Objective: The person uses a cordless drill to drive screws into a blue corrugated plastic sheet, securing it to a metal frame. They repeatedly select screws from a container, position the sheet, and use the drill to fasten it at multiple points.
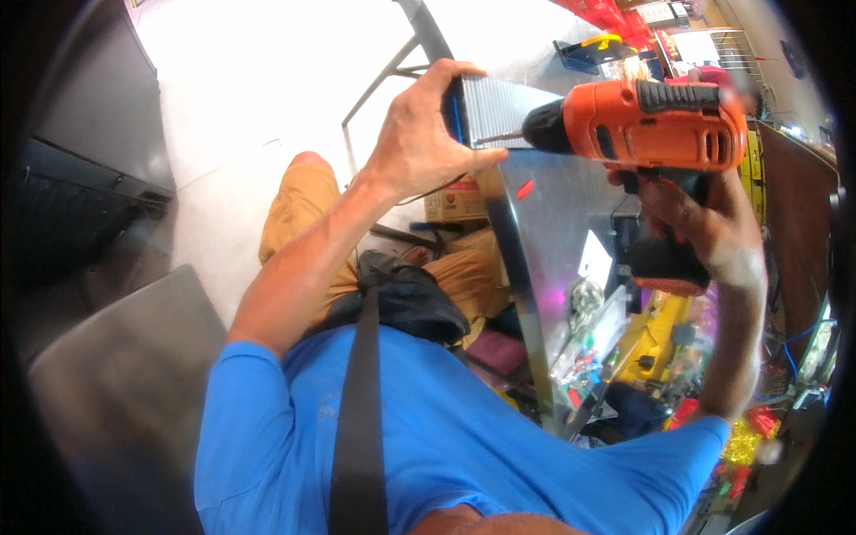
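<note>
At upper centre the left hand (419,134) pinches a light, stiff finned metal block (497,111) by its edges, while the right hand (704,227) wraps the heavy orange drill (655,125) by its grip.

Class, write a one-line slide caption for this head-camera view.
Left hand steadies a ribbed metal part while the right hand aims an orange cordless drill at it.

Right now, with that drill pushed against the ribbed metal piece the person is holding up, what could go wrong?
1. The left hand grips the ribbed metal piece right beside the bit of the orange drill; if the bit slips, it might hit the fingers.
2. The piece is held in the air, not clamped, so it could twist or jerk loose.
3. The right hand alone steadies the drill, so the bit may wander off its spot.
</note>
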Demonstrator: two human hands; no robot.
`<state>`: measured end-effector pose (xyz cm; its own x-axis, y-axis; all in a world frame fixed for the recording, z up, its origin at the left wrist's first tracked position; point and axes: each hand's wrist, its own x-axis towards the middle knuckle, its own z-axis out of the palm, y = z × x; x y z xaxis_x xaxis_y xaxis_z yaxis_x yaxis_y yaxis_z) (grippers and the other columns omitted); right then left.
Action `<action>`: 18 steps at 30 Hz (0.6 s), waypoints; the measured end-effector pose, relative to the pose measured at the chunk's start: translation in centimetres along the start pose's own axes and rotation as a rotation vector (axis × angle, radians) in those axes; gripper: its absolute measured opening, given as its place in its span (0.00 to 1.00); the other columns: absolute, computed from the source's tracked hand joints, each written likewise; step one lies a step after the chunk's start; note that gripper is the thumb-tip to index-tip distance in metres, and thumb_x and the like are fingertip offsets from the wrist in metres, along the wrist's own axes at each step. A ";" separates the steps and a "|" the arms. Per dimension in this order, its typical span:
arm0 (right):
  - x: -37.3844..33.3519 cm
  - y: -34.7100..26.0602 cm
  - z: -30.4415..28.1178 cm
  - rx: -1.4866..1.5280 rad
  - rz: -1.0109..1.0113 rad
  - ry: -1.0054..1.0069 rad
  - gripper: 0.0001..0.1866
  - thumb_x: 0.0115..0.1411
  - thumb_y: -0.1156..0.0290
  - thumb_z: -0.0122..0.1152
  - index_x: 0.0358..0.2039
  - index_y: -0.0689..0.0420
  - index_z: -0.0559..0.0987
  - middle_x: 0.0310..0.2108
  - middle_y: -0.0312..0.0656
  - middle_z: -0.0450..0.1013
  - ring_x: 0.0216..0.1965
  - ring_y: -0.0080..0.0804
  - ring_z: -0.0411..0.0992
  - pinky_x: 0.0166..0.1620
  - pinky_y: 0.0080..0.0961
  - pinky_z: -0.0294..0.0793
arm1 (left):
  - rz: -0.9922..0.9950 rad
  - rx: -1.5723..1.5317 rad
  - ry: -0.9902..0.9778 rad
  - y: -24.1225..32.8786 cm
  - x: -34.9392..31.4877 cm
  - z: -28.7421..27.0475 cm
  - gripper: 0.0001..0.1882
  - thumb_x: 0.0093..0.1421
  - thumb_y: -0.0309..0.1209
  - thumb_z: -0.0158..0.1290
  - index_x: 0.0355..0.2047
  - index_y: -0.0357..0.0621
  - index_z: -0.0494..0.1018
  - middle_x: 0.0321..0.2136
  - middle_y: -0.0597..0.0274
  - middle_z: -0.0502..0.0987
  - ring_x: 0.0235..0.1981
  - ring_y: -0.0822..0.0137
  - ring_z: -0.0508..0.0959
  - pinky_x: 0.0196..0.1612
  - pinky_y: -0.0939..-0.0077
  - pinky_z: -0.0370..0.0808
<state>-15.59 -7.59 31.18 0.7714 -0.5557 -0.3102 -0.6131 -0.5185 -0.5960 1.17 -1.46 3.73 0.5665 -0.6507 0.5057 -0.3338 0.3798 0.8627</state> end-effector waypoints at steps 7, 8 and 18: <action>0.6 -1.5 1.2 -0.139 0.037 0.101 0.26 0.54 0.63 0.77 0.51 0.59 0.79 0.38 0.36 0.80 0.32 0.18 0.72 0.32 0.17 0.72 | -0.031 0.001 -0.001 0.1 0.0 -0.1 0.42 0.40 0.47 0.76 0.54 0.51 0.70 0.42 0.63 0.78 0.43 0.66 0.80 0.51 0.68 0.79; 0.8 -0.9 0.9 -0.122 0.010 0.086 0.27 0.53 0.63 0.78 0.51 0.58 0.79 0.38 0.35 0.80 0.32 0.18 0.73 0.32 0.18 0.73 | -0.033 -0.005 -0.004 0.1 0.0 -0.1 0.42 0.40 0.47 0.76 0.54 0.50 0.70 0.42 0.63 0.78 0.43 0.66 0.80 0.51 0.68 0.79; 1.3 -1.0 1.0 -0.157 -0.020 0.170 0.23 0.55 0.67 0.76 0.50 0.58 0.79 0.36 0.35 0.81 0.27 0.17 0.74 0.29 0.18 0.74 | -0.044 -0.002 0.010 0.4 0.2 -0.1 0.42 0.39 0.45 0.77 0.54 0.51 0.71 0.42 0.63 0.78 0.44 0.66 0.80 0.51 0.69 0.79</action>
<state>-13.79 -7.20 30.64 0.7523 -0.6385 -0.1626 -0.6271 -0.6181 -0.4740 1.19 -1.38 4.17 0.5880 -0.6600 0.4676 -0.3070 0.3527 0.8839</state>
